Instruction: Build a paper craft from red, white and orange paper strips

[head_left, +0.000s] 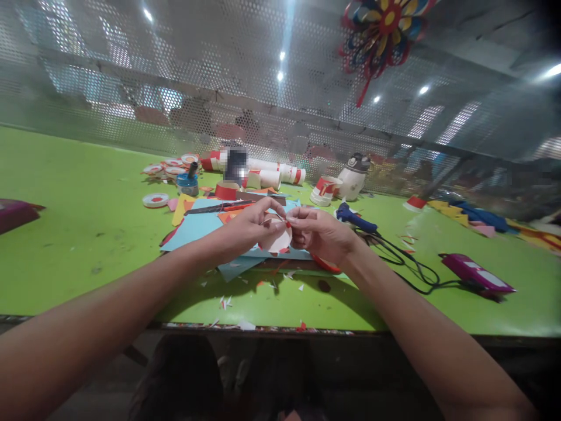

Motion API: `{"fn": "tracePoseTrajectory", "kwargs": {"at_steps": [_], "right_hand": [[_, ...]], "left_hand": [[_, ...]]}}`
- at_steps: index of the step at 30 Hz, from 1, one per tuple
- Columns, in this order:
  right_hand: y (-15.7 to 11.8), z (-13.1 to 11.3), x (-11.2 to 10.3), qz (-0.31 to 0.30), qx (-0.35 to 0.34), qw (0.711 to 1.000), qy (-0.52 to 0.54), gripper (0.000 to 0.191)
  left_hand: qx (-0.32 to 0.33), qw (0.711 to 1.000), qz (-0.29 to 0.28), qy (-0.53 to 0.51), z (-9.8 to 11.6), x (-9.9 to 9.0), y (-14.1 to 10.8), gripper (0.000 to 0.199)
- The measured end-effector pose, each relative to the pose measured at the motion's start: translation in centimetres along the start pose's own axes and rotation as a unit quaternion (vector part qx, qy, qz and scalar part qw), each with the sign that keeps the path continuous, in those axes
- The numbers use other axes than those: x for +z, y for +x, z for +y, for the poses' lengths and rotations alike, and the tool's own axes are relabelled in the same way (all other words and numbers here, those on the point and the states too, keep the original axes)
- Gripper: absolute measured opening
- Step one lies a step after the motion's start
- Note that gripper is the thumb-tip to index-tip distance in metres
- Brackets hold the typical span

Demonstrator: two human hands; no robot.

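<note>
Bright green and smooth, a long tabletop (109, 245) spans the view, with small white and red paper scraps (225, 302) scattered along its near edge. Both bare forearms reach in from the lower corners and slant inward, so that the hands meet near the middle, raised over the work with the fingers bent. The left hand (254, 225) arches at the knuckles, forefinger curved over toward the other hand, and its grip is narrow, holding a round off-white paper disc (277, 238) with red marks along its lower edge. The right hand (319, 228) comes from the other side with its fingers curled under; thumb and forefinger pinch closely on a small red piece (288, 224) at the disc's upper edge.

Beneath the hands lie light-blue paper sheets (197, 231), an orange-red loop handle (326, 264) by the right wrist, and dark-bladed scissors (219, 207) across the sheets. Right of the hands, a blue glue gun (359, 221) lies near a black cable (416, 272) that runs to a purple box (480, 275). Farther back sit a blue jar (188, 184), a red-and-white paper cup (325, 191) and white tubes with red bands (280, 169). Behind them rises a perforated metal screen (197, 70), and a colourful pinwheel ornament (390, 20) hangs above.
</note>
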State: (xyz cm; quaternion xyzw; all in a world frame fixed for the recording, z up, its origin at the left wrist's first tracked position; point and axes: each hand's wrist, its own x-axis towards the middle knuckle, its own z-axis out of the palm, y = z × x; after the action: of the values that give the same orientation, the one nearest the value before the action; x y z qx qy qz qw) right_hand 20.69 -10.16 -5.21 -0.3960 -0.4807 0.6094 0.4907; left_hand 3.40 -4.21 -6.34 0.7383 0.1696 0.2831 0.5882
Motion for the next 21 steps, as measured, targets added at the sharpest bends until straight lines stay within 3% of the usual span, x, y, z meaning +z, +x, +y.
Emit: {"fn": "tracePoseTrajectory", "kwargs": {"at_steps": [8, 21], "right_hand": [[-0.51, -0.07, 0.27, -0.045, -0.024, 0.999, 0.015, 0.016], [-0.16, 0.22, 0.12, 0.027, -0.059, 0.996, -0.057, 0.018]], "left_hand": [[0.038, 0.998, -0.038, -0.036, 0.62, -0.19, -0.41, 0.03], [0.017, 0.999, -0.029, -0.017, 0.61, -0.39, -0.07, 0.032]]}}
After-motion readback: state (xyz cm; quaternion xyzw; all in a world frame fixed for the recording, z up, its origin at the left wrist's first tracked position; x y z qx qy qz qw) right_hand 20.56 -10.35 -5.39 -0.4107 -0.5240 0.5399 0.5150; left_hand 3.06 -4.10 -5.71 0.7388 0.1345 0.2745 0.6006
